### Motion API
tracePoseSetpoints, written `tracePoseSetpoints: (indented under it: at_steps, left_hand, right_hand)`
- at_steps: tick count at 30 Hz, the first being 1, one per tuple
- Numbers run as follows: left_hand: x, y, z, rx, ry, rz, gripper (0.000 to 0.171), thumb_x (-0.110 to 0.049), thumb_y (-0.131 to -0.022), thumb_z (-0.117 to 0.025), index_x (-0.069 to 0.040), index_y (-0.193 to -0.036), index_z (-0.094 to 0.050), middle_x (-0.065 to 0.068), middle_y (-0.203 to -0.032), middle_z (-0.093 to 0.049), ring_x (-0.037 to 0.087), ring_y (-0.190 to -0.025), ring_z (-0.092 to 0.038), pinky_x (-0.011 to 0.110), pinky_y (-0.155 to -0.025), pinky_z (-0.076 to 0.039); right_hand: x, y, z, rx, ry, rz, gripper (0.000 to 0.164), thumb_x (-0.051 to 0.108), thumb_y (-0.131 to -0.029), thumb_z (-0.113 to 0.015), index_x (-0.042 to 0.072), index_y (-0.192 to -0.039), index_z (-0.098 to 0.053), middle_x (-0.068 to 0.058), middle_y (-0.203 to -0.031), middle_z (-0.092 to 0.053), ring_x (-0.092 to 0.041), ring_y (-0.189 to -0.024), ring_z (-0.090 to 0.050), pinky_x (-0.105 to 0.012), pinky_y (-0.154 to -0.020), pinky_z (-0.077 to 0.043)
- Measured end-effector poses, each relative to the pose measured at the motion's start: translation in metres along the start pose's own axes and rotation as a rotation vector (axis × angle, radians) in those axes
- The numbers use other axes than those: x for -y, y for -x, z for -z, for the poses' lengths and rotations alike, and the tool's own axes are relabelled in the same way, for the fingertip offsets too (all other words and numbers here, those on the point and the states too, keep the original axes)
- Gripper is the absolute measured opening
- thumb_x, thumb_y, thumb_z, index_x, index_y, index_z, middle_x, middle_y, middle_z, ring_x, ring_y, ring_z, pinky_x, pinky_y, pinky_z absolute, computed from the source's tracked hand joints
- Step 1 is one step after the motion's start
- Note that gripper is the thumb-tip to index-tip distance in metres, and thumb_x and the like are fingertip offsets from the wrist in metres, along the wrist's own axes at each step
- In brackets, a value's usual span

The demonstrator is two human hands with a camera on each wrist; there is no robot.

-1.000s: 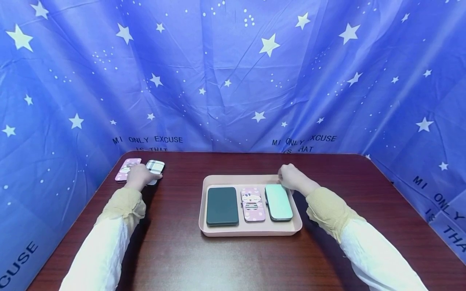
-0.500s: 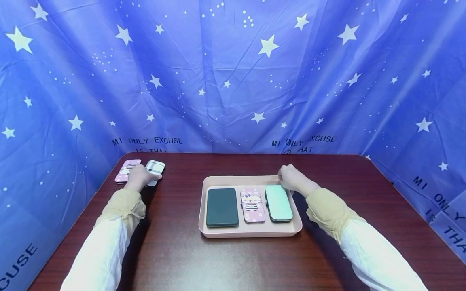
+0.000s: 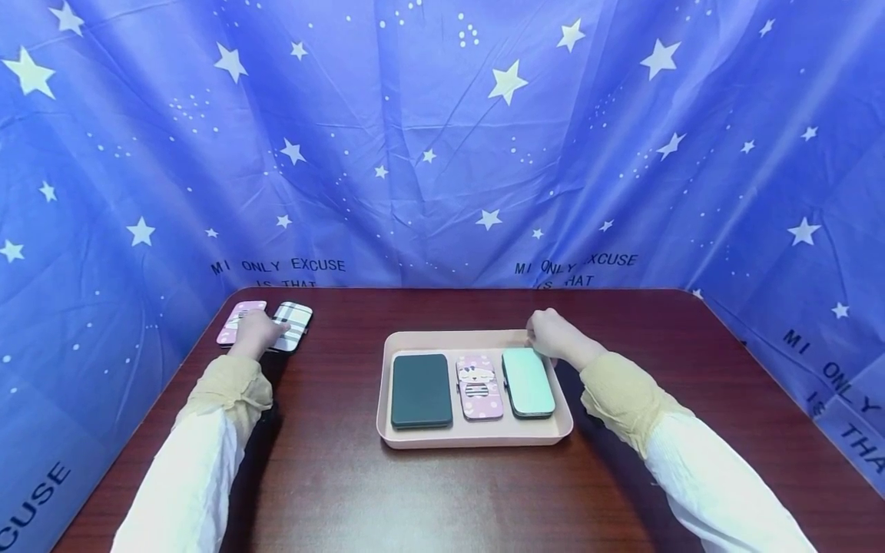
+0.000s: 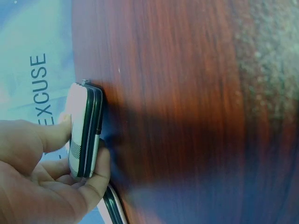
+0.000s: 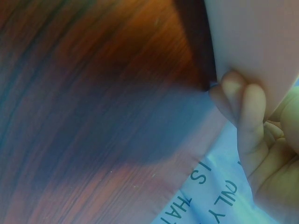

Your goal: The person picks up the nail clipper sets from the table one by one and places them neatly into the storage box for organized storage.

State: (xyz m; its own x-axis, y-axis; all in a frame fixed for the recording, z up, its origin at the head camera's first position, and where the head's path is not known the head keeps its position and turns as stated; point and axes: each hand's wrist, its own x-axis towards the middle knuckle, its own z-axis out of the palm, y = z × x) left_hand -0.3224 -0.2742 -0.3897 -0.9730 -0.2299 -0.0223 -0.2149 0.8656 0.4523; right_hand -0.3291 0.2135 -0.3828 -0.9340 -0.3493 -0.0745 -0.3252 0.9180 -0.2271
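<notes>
In the head view my left hand is at the far left of the table, pinching a black-and-white plaid clasp case. The left wrist view has the thumb on the plaid case's pale face and fingers curled against the opposite side, its dark seam and small clasp visible. A pink cat-print case lies just left of it, partly hidden by the hand. My right hand grips the far right corner of a beige tray. In the right wrist view its fingers are bent against the tray wall.
Inside the tray lie a dark green case, another pink cat-print case and a mint green case, side by side. The dark red wooden table ends at a blue star-printed curtain.
My left hand has shifted slightly left, and the plaid case has turned a little, with more of its face showing. The right hand stays on the tray corner.
</notes>
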Motion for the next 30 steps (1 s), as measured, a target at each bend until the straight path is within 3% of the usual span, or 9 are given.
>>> tracePoseSetpoints:
  at_steps: [9, 11, 13, 18, 22, 25, 30]
  left_hand:
    - [0.001, 0.001, -0.001, -0.032, 0.115, 0.068, 0.048, -0.020, -0.090, -0.055, 0.026, -0.104, -0.053, 0.040, -0.105, -0.054, 0.045, -0.094, -0.053, 0.049, -0.088, -0.043]
    - [0.001, 0.002, -0.001, -0.035, 0.170, 0.089, 0.048, -0.020, -0.090, -0.055, 0.026, -0.105, -0.052, 0.037, -0.099, -0.055, 0.040, -0.089, -0.053, 0.045, -0.084, -0.045]
    - [0.002, 0.002, -0.002, -0.033, 0.271, 0.121, 0.045, -0.017, -0.089, -0.056, 0.025, -0.107, -0.051, 0.028, -0.088, -0.056, 0.030, -0.078, -0.055, 0.037, -0.075, -0.049]
    - [0.006, -0.001, -0.004, 0.006, 0.639, 0.211, 0.028, -0.008, -0.089, -0.056, 0.016, -0.103, -0.049, 0.000, -0.066, -0.050, 0.004, -0.052, -0.051, 0.017, -0.052, -0.049]
    - [0.004, 0.001, -0.002, 0.064, 0.881, 0.210, 0.011, -0.005, -0.092, -0.050, 0.004, -0.092, -0.044, -0.005, -0.062, -0.051, 0.000, -0.050, -0.053, 0.016, -0.051, -0.051]
    - [-0.003, 0.005, 0.002, 0.112, 1.034, 0.213, 0.007, -0.005, -0.095, -0.047, 0.000, -0.091, -0.042, -0.005, -0.063, -0.054, 0.001, -0.054, -0.057, 0.018, -0.056, -0.053]
    - [-0.014, 0.010, 0.008, 0.168, 1.170, 0.232, 0.006, -0.006, -0.097, -0.043, -0.002, -0.093, -0.040, -0.005, -0.064, -0.057, 0.002, -0.057, -0.059, 0.019, -0.059, -0.054]
  right_hand:
    - [-0.001, 0.000, 0.000, -0.004, 0.006, 0.010, 0.017, -0.002, -0.087, -0.055, 0.001, -0.072, -0.063, -0.006, -0.058, -0.060, -0.013, -0.037, -0.056, -0.022, -0.040, -0.047]
    - [-0.001, 0.000, -0.001, -0.005, 0.007, 0.011, 0.017, -0.002, -0.087, -0.055, 0.001, -0.072, -0.063, -0.006, -0.058, -0.060, -0.014, -0.037, -0.057, -0.022, -0.040, -0.047]
    - [-0.001, 0.000, -0.001, -0.007, 0.008, 0.013, 0.017, -0.002, -0.087, -0.055, 0.001, -0.072, -0.063, -0.006, -0.058, -0.060, -0.015, -0.038, -0.058, -0.022, -0.040, -0.047]
    - [0.000, 0.000, 0.000, -0.009, 0.008, 0.022, 0.017, -0.001, -0.087, -0.055, 0.001, -0.073, -0.063, -0.007, -0.059, -0.061, -0.013, -0.037, -0.056, -0.022, -0.041, -0.048]
    - [0.000, 0.001, 0.001, -0.007, 0.003, 0.019, 0.016, -0.001, -0.088, -0.055, 0.000, -0.075, -0.065, -0.007, -0.061, -0.062, -0.011, -0.036, -0.054, -0.022, -0.043, -0.049]
    - [0.000, 0.002, 0.001, -0.010, -0.002, 0.017, 0.017, -0.001, -0.088, -0.055, 0.000, -0.074, -0.065, -0.007, -0.060, -0.062, -0.010, -0.035, -0.054, -0.022, -0.043, -0.049]
    - [0.000, 0.002, -0.001, -0.022, -0.003, 0.029, 0.020, -0.002, -0.087, -0.055, 0.003, -0.069, -0.062, -0.006, -0.058, -0.060, -0.011, -0.035, -0.054, -0.022, -0.040, -0.047]
